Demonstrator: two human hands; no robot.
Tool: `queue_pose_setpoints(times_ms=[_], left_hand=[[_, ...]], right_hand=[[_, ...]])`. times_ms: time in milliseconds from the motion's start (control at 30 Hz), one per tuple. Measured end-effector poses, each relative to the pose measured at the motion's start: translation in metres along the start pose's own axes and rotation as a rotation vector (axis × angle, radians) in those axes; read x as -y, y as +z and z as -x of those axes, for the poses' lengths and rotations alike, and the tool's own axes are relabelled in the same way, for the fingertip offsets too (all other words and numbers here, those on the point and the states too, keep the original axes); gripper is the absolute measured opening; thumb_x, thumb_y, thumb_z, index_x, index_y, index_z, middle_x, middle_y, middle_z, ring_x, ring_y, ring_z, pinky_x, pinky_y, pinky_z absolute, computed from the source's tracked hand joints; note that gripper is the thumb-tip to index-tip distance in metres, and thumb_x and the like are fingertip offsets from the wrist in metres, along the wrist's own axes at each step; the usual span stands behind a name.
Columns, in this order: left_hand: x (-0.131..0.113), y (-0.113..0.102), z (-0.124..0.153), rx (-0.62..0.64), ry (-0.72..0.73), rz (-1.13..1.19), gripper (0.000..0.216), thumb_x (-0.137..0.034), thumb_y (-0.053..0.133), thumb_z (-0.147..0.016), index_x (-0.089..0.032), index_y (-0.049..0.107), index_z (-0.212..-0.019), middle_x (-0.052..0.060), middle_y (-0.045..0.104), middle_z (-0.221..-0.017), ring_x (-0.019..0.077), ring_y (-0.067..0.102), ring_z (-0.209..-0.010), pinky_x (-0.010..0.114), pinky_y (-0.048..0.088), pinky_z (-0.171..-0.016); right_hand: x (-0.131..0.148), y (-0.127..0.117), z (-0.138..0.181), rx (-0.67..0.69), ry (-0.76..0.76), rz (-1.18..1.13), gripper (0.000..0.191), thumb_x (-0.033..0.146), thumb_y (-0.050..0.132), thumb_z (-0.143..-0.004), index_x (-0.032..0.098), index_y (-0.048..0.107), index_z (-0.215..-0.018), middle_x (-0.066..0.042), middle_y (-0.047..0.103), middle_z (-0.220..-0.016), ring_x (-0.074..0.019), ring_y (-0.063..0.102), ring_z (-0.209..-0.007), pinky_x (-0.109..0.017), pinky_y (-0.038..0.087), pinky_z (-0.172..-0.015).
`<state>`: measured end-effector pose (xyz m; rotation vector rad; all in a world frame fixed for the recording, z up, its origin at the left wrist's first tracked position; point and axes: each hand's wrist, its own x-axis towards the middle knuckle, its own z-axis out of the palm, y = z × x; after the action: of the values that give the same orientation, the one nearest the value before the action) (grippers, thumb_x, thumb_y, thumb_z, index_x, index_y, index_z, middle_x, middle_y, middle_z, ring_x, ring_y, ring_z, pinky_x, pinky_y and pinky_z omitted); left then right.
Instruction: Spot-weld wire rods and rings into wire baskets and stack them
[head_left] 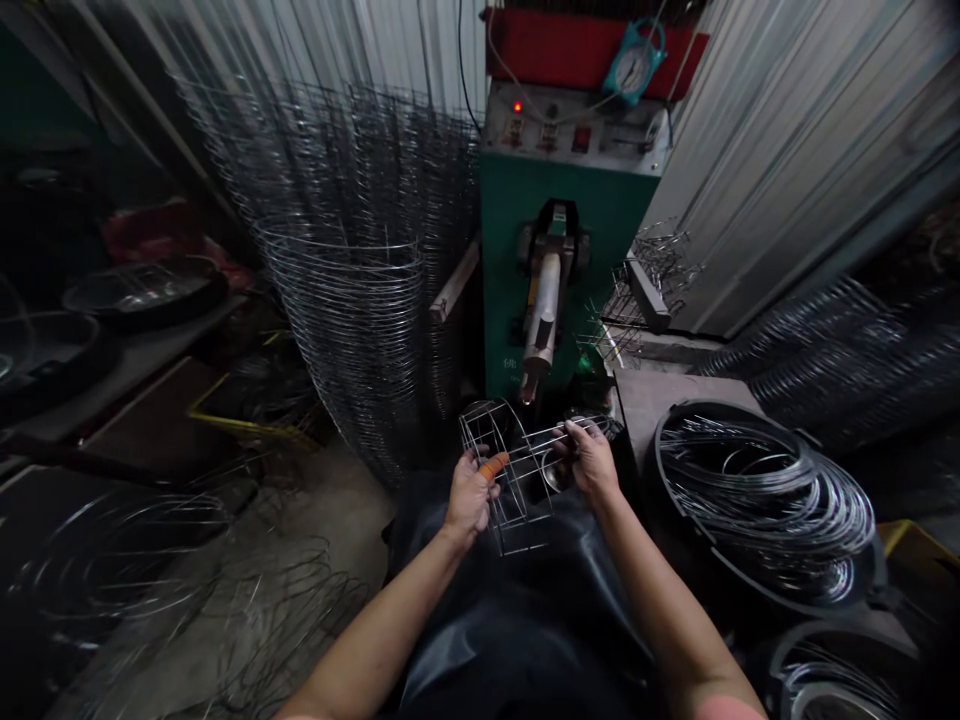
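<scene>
A wire frame [517, 482] of crossed metal rods is held between my two hands, just below the machine's electrode tip [529, 385]. My left hand [472, 490], with an orange cover on one finger, is closed on the frame's left side. On its right side, my right hand [590, 458] pinches the wires near the upper edge. Behind the frame stands a green spot welding machine [502, 260], its metal arm [546, 300] pointing down toward me. The frame and the tip look apart, though the dark area below the tip hides details.
Tall stacks of wire baskets [352, 330] rise at the left. A black tub [667, 490] of wire rings [795, 500] stands at the right, with a second tub [780, 660] nearer me. Loose wires [277, 620] lie on the left floor. A teal dial timer [634, 65] hangs above.
</scene>
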<state>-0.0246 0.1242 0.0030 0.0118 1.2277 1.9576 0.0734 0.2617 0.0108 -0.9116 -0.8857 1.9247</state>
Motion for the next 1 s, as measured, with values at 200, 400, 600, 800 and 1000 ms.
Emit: queue_pose_setpoints(times_ms=[200, 400, 600, 800, 1000], left_hand=[[-0.004, 0.010, -0.021, -0.009, -0.003, 0.034, 0.054, -0.024, 0.079, -0.047, -0.018, 0.043, -0.088, -0.010, 0.043, -0.060, -0.0005, 0.028, -0.037, 0.015, 0.017, -0.034], [-0.004, 0.016, -0.039, -0.009, -0.013, 0.057, 0.056, -0.024, 0.080, -0.046, -0.018, 0.044, -0.088, -0.011, 0.042, -0.059, -0.0010, 0.028, -0.036, 0.015, 0.017, -0.033], [-0.007, 0.020, -0.048, -0.004, -0.018, 0.050, 0.052, -0.022, 0.079, -0.048, -0.017, 0.044, -0.087, -0.012, 0.038, -0.054, -0.0005, 0.026, -0.036, 0.014, 0.016, -0.033], [-0.009, 0.024, -0.051, -0.005, -0.036, 0.064, 0.053, -0.023, 0.079, -0.047, -0.018, 0.043, -0.086, -0.012, 0.037, -0.049, 0.0003, 0.026, -0.035, 0.015, 0.015, -0.034], [-0.011, 0.026, -0.054, -0.020, -0.071, 0.055, 0.052, -0.022, 0.079, -0.045, -0.017, 0.044, -0.083, -0.013, 0.035, -0.049, -0.0006, 0.023, -0.033, 0.015, 0.013, -0.033]], right_hand=[[0.002, 0.005, -0.024, -0.014, 0.003, 0.034, 0.031, 0.023, 0.076, -0.053, 0.018, 0.053, -0.072, 0.003, 0.062, -0.065, -0.0140, 0.064, -0.061, -0.019, 0.050, -0.047], [0.004, 0.007, -0.044, 0.003, -0.034, 0.057, 0.028, 0.024, 0.075, -0.055, 0.018, 0.054, -0.071, 0.001, 0.064, -0.065, -0.0150, 0.064, -0.061, -0.022, 0.052, -0.050], [0.008, 0.012, -0.051, -0.007, -0.050, 0.071, 0.025, 0.023, 0.074, -0.056, 0.017, 0.054, -0.069, 0.001, 0.063, -0.064, -0.0148, 0.064, -0.061, -0.024, 0.054, -0.053], [0.011, 0.016, -0.055, -0.003, -0.052, 0.071, 0.021, 0.020, 0.072, -0.058, 0.017, 0.055, -0.068, 0.001, 0.063, -0.064, -0.0148, 0.064, -0.060, -0.025, 0.055, -0.055], [0.010, 0.017, -0.061, 0.002, -0.055, 0.077, 0.018, 0.019, 0.071, -0.058, 0.016, 0.055, -0.066, 0.000, 0.064, -0.064, -0.0148, 0.063, -0.059, -0.025, 0.054, -0.053]])
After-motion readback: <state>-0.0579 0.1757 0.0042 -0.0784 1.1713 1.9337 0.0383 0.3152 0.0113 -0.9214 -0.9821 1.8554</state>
